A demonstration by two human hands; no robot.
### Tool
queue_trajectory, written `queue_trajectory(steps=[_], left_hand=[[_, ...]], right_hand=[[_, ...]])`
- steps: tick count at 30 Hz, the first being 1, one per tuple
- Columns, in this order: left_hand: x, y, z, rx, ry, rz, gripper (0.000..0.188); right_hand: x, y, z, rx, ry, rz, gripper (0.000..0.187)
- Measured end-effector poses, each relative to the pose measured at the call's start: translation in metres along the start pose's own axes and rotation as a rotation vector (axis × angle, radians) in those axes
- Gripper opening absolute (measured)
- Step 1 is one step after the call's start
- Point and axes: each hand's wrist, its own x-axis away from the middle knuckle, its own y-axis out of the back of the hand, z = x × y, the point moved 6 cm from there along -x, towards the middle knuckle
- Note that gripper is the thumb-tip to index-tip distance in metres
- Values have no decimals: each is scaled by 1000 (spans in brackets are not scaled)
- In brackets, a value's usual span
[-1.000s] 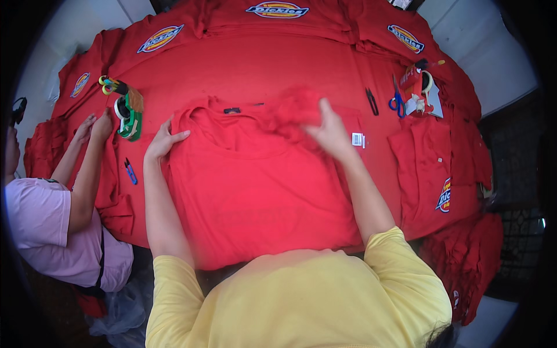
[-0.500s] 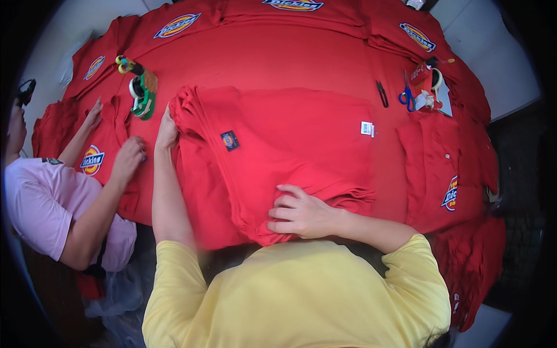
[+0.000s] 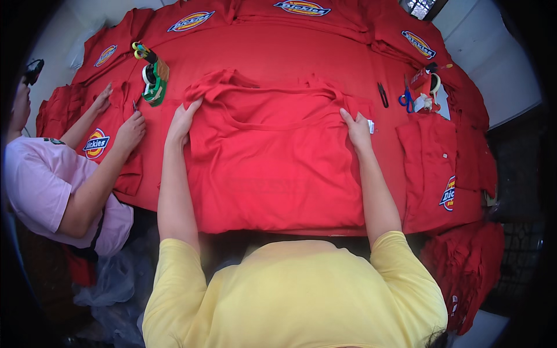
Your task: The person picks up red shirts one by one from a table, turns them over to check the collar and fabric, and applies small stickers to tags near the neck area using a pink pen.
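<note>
A red shirt (image 3: 272, 168) is spread in front of me on the red-covered table, its wide neckline at the far side and its front face plain. My left hand (image 3: 183, 123) is closed on the shirt's upper left edge, thumb over the cloth. On the opposite side, my right hand (image 3: 356, 129) grips the upper right edge, thumb up. Both hold the cloth at about shoulder level of the garment. Beside my right hand a small white tag (image 3: 371, 126) shows, and more red fabric lies beneath and beyond the shirt.
At left, a co-worker (image 3: 64, 188) holds snips (image 3: 134, 106) over a red garment. A green tape dispenser (image 3: 154, 93) stands nearby. Black snips (image 3: 383, 95), blue scissors (image 3: 406, 101) and a red box (image 3: 422, 80) lie right. Folded red shirts (image 3: 430, 174) border the table.
My right hand has moved from the near edge to the shirt's upper right. The shirt now lies squared between both hands, its inner neck label out of view.
</note>
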Motion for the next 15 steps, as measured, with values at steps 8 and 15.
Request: queue_trajectory(steps=[8,15], left_hand=[[-32,9,20,-209,-172,-280,56],[-28,28,22,-519,-163,-563,72]], right_hand=[[-19,0,-33,-106,-241,-5,86],[-21,-15,-24,-43,-270,38,95]])
